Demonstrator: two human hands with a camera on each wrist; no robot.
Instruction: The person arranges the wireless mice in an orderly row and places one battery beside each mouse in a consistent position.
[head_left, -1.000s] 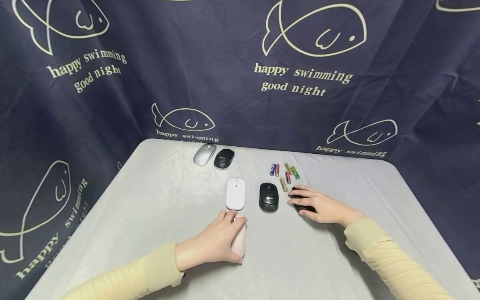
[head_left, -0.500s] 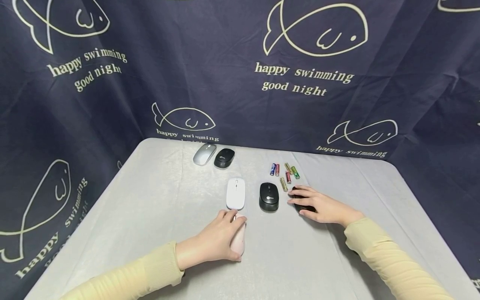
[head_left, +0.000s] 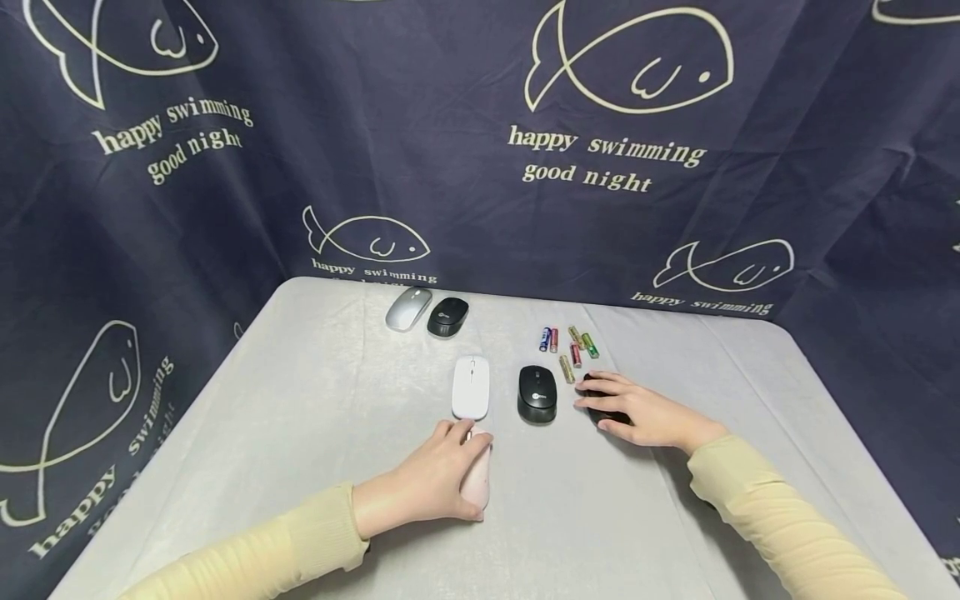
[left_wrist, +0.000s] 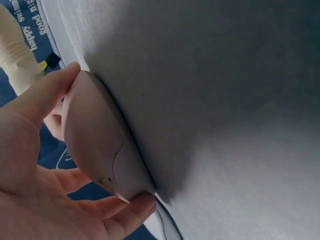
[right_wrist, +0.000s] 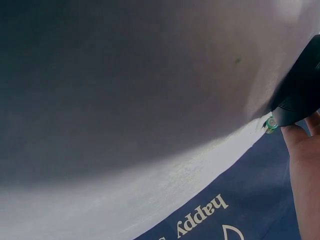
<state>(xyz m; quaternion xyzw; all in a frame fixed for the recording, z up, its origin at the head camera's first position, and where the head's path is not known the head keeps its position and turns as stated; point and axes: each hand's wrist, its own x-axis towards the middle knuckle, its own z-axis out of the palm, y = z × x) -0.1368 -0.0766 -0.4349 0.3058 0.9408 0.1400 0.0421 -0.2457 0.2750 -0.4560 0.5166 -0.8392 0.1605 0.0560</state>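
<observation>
My left hand (head_left: 431,479) grips a pale pink computer mouse (head_left: 477,479), thumb at its near end and fingers at its far end. In the left wrist view the pink mouse (left_wrist: 100,135) shows its curved side low against the tabletop. Its far end sits right behind a white mouse (head_left: 471,387), in line with it. To the right, my right hand (head_left: 648,412) holds a black mouse (head_left: 600,410), partly hidden under the fingers; the right wrist view shows this black mouse (right_wrist: 300,87) with fingertips at its edge. Another black mouse (head_left: 537,396) stands between the hands.
Several small batteries (head_left: 575,354) in various colours lie beyond the right hand. At the back left, a silver mouse (head_left: 408,309) and a further black mouse (head_left: 447,317) sit side by side. A dark blue printed curtain (head_left: 480,167) stands behind the light grey table (head_left: 315,400).
Over the last second my left hand has nudged the pink mouse slightly away from me, toward the white mouse. My right hand and the other things have stayed put.
</observation>
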